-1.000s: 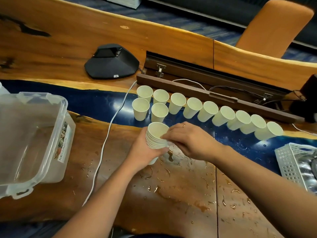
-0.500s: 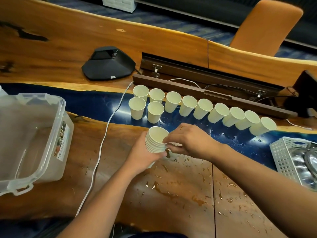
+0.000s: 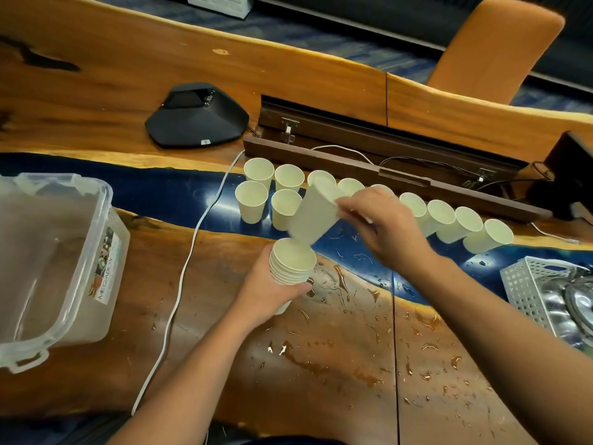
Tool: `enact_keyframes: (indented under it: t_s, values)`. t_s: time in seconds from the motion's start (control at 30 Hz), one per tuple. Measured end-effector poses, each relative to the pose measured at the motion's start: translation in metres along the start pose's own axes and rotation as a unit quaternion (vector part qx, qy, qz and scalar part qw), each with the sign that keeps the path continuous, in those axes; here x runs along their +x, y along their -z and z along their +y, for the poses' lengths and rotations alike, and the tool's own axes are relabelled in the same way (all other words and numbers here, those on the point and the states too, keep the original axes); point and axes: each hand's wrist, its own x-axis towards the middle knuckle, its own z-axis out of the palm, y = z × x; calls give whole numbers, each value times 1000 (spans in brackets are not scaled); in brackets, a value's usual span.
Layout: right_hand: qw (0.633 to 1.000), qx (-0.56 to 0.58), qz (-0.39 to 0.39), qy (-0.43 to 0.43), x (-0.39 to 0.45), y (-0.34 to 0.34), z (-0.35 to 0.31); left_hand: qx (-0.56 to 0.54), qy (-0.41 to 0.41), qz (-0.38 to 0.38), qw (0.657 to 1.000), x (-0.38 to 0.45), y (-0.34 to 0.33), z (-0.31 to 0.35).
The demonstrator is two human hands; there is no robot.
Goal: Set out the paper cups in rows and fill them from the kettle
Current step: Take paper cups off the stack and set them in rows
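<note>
My left hand (image 3: 268, 292) grips a nested stack of paper cups (image 3: 292, 263) just above the wet wooden table. My right hand (image 3: 383, 224) pinches the rim of a single paper cup (image 3: 313, 216), lifted clear of the stack and tilted. Behind it a back row of several cups (image 3: 444, 215) runs along the blue strip, partly hidden by my right hand. A front row of two cups (image 3: 252, 200) stands at the left. A shiny metal vessel, perhaps the kettle (image 3: 574, 300), shows at the right edge.
A clear plastic bin (image 3: 54, 252) sits at the left. A white cable (image 3: 189, 252) crosses the table. A black conference speaker (image 3: 195, 115) and an open cable trough (image 3: 385, 152) lie behind the cups. A white perforated basket (image 3: 526, 284) is at the right. Water drops cover the wood.
My right hand has pulled one cup off the top of the stack and lifted it up toward the rows. My left hand keeps hold of the stack.
</note>
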Motion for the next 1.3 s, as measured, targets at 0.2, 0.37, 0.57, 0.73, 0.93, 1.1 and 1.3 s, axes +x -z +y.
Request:
enact_keyframes:
  t_s: [0.2,0.37,0.57,0.73,0.93,1.1,1.3]
  values:
    - [982,-75,-99,-144,7,-22,40,15,10,-15,1000,0,-4,1]
    - [974,-131,-151,-103,-1,-59,52,26,7,-28,999,1,-6,2]
    - [963,-184,-184,-72,8,-86,55,25,15,-21,999,5,-1,0]
    - [960,-185,-189,-87,19,-96,59,29,18,-25,999,8,1,-1]
    - [959,-179,-198,-95,23,-100,61,38,23,-31,999,14,-2,2]
    - [955,-175,-212,-109,28,-101,63,44,26,-32,998,16,-4,1]
    - [952,-181,-219,-114,35,-102,66,45,26,-29,998,17,-5,0]
